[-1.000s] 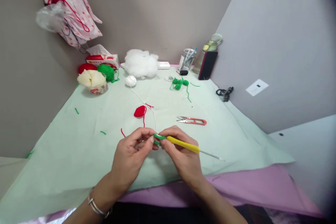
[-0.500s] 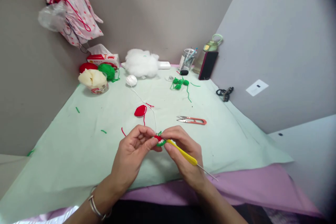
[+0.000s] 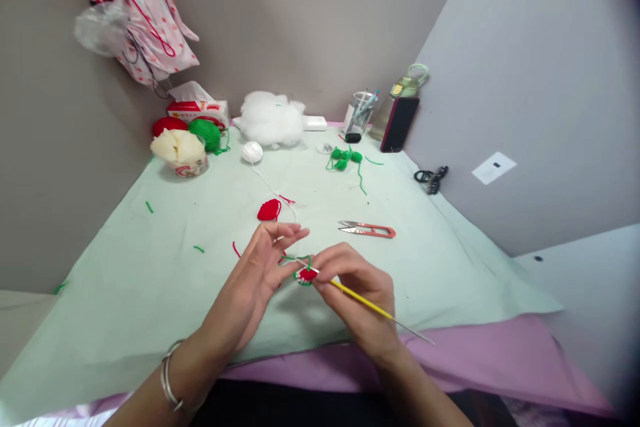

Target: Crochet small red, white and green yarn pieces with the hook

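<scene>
My right hand point(image 3: 361, 290) is closed around a crochet hook with a yellow handle point(image 3: 367, 302). Its metal tip reaches left to a small crocheted piece point(image 3: 307, 275) in red, white and green, beside my right fingertips. My left hand point(image 3: 250, 287) is open, its fingers stretched out to the right; the thumb and index finger are close to the piece and to a green yarn strand. Whether the left thumb touches the piece I cannot tell. White yarn runs from a white ball point(image 3: 251, 152) down to the left fingers. A red crocheted piece point(image 3: 269, 209) lies beyond my left hand.
Orange-handled thread snips point(image 3: 367, 229) lie right of centre. Green crocheted bits point(image 3: 345, 159), white stuffing point(image 3: 273, 119), a clear cup point(image 3: 359, 117), a phone point(image 3: 400, 124) and a bottle point(image 3: 407, 85) stand or lie behind. A tub point(image 3: 183, 155) and a tissue box point(image 3: 200, 110) are back left.
My left hand has let go of the small piece and spread its fingers. The hook has turned in my right hand, so its tip now points left at the piece.
</scene>
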Demonstrator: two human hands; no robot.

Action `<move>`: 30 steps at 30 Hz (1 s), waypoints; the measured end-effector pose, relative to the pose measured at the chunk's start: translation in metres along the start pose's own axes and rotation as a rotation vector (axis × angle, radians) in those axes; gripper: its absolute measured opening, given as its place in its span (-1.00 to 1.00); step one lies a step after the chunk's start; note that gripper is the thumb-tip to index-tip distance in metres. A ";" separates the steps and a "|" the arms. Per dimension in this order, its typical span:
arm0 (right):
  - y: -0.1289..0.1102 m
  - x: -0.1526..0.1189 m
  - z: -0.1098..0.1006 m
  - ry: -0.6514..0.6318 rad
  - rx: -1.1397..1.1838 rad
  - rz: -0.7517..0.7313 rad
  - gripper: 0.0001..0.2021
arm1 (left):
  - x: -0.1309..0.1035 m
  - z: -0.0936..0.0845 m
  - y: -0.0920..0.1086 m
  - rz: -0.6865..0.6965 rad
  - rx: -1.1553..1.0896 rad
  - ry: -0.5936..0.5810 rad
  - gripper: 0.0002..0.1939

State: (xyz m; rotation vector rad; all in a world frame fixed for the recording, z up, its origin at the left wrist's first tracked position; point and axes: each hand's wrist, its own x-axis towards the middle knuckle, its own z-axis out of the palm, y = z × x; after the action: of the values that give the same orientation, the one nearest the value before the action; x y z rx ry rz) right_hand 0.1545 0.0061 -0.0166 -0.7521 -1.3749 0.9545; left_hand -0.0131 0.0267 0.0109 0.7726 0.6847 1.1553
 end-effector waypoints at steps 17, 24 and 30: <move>-0.002 -0.004 -0.018 -0.055 -0.237 -0.113 -0.69 | 0.001 -0.008 -0.009 0.077 0.463 -0.082 -0.71; -0.001 -0.004 -0.019 -0.032 -0.082 0.005 -0.83 | 0.003 -0.005 -0.017 0.026 0.256 -0.006 -0.53; -0.001 -0.004 -0.013 0.145 -0.147 -0.068 -0.90 | 0.002 -0.001 -0.016 -0.017 0.266 0.029 -0.40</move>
State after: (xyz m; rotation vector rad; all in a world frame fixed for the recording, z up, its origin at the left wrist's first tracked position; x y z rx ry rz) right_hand 0.1676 0.0037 -0.0185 -0.8625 -1.3444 0.7368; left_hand -0.0050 0.0253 -0.0035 0.9725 0.8790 1.0741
